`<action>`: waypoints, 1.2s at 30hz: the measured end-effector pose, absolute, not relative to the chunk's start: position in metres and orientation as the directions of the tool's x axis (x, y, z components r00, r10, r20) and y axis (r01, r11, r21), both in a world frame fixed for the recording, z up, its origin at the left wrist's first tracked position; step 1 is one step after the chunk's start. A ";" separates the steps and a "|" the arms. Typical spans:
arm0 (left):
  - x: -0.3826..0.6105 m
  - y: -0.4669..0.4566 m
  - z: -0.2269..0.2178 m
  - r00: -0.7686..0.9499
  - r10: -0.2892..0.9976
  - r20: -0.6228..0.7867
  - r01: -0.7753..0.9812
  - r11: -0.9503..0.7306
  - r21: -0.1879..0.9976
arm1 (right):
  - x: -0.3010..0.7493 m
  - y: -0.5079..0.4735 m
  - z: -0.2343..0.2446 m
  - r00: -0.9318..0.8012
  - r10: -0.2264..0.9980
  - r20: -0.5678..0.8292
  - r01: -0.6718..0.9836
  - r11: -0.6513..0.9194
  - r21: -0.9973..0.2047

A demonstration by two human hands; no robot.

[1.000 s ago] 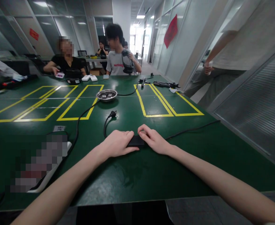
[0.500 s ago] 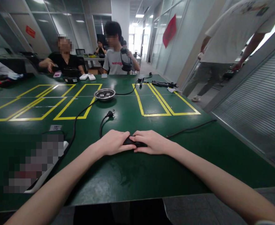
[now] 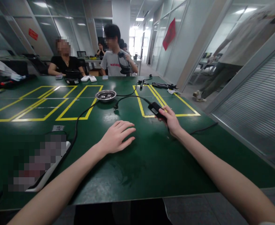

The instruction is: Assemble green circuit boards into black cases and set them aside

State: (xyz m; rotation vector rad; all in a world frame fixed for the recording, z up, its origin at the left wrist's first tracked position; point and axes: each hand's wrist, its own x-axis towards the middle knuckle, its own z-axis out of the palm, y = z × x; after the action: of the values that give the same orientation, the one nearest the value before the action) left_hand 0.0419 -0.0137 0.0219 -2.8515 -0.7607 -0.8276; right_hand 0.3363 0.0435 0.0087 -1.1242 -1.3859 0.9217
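Observation:
My right hand [image 3: 171, 121] grips a black power adapter [image 3: 154, 109] by its near end, raised over the green table. From the far end of the adapter a black cord [image 3: 130, 96] arches left to a plug [image 3: 116, 107], which hangs at or just above the table; whether it touches I cannot tell. Another cable [image 3: 204, 128] lies to the right, partly hidden by my right arm. My left hand [image 3: 117, 136] is open and palm down, fingers spread, low over the table, holding nothing.
A metal bowl [image 3: 106, 95] with small metal parts stands mid-table beside yellow tape outlines. A folded black tripod-like object [image 3: 164, 85] lies at the far right. A white-edged, blurred-out object [image 3: 67, 147] lies at left with a cable along it. People sit across the table.
Both hands were on the adapter; my left hand has let go. My right hand has lifted the adapter forward and right, pulling its cord and plug along. A person at right has moved further right.

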 end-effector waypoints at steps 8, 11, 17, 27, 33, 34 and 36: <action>0.050 -0.014 0.009 0.793 0.482 0.372 0.458 -0.875 0.158 | 0.412 0.074 0.006 0.560 0.598 0.574 0.516 0.290 -0.806; 0.049 -0.014 0.010 0.785 0.504 0.360 0.473 -0.863 0.176 | 0.427 0.071 -0.004 0.384 0.720 0.578 0.756 0.115 -0.645; 0.046 -0.012 0.013 0.767 0.543 0.342 0.508 -0.840 0.193 | 0.432 0.071 -0.016 0.117 0.927 0.357 0.886 0.065 -0.460; 0.049 -0.014 0.012 0.779 0.536 0.326 0.498 -0.844 0.197 | 0.440 0.076 -0.018 0.436 0.827 0.354 0.882 -0.315 -0.351; 0.049 -0.014 0.011 0.779 0.534 0.329 0.499 -0.845 0.192 | 0.447 0.080 -0.024 0.423 0.825 0.375 0.874 -0.263 -0.408; 0.049 -0.014 0.011 0.780 0.535 0.326 0.501 -0.845 0.189 | 0.448 0.081 -0.025 0.439 0.815 0.378 0.858 -0.257 -0.444; 0.049 -0.014 0.011 0.780 0.539 0.317 0.505 -0.842 0.189 | 0.451 0.084 -0.026 0.483 0.789 0.378 0.823 -0.262 -0.505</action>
State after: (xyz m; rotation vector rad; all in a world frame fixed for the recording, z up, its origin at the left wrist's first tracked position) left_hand 0.0493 -0.0136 0.0108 -3.0521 -0.8972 -0.5891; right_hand 0.4514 0.0837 -0.0259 -2.0731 -1.3253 -0.0650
